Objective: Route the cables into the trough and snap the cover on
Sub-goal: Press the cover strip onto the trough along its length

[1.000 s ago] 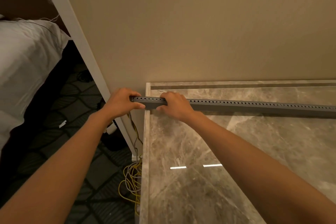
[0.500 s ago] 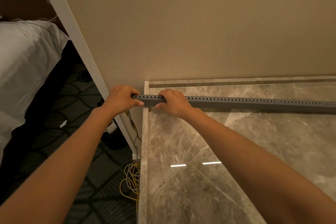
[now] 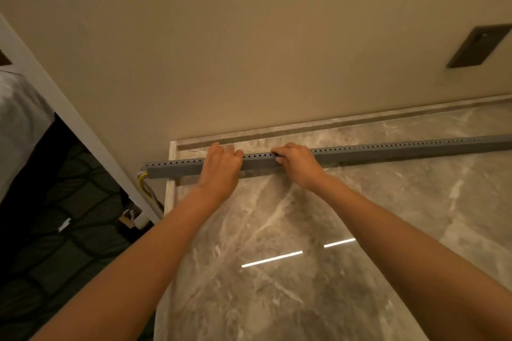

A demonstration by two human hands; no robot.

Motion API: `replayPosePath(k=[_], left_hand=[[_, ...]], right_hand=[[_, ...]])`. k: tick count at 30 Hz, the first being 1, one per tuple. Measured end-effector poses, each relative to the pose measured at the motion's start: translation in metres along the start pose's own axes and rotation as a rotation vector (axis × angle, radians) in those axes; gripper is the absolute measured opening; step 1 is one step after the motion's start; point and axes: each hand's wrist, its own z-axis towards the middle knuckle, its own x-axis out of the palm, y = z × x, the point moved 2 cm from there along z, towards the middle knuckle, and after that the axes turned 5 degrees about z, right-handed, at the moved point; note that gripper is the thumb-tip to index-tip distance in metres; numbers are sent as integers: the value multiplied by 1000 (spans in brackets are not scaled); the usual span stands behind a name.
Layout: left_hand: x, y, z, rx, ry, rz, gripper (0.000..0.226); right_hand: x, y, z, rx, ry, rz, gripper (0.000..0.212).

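A long grey perforated cable trough (image 3: 388, 150) lies across the far part of the marble countertop (image 3: 346, 230) and runs out of the view at the right. Its left end juts past the counter's left edge. Yellow and white cables (image 3: 142, 178) come out of that end and drop toward the floor. My left hand (image 3: 220, 165) presses down over the trough, fingers curled on its top. My right hand (image 3: 297, 162) grips the trough a short way to the right. Whether a cover sits on the trough is hard to tell.
A beige wall (image 3: 249, 50) rises right behind the counter, with a dark wall plate (image 3: 478, 46) at the upper right. Left of the counter a white door frame (image 3: 69, 119) slants down to a dark patterned carpet (image 3: 55, 243). White bedding (image 3: 19, 124) shows at the far left.
Both hands have slid right along the trough, away from its left end, which is now uncovered with the cables showing. The view has swung right and up.
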Motion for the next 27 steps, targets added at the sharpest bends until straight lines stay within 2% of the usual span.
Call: replayPosePath(k=[4, 7, 12, 16, 21, 27], left_hand=[[-8, -14, 17, -52, 133, 111, 24], [-15, -39, 31, -74, 194, 101, 23], [-25, -133, 53, -11, 75, -112, 27], [-31, -205, 76, 99, -24, -79, 31], [-34, -269, 103, 89, 33, -26, 46], [-34, -292, 133, -52, 173, 15, 40]], right_hand=[[-17, -46, -13, 119, -64, -28, 35], [-30, -79, -23, 130, -52, -57, 36], [-68, -145, -32, 107, -43, -41, 37], [-103, -203, -40, 122, -81, -35, 32], [-132, -260, -47, 163, -102, -1, 28], [-152, -322, -52, 272, -226, -46, 26]])
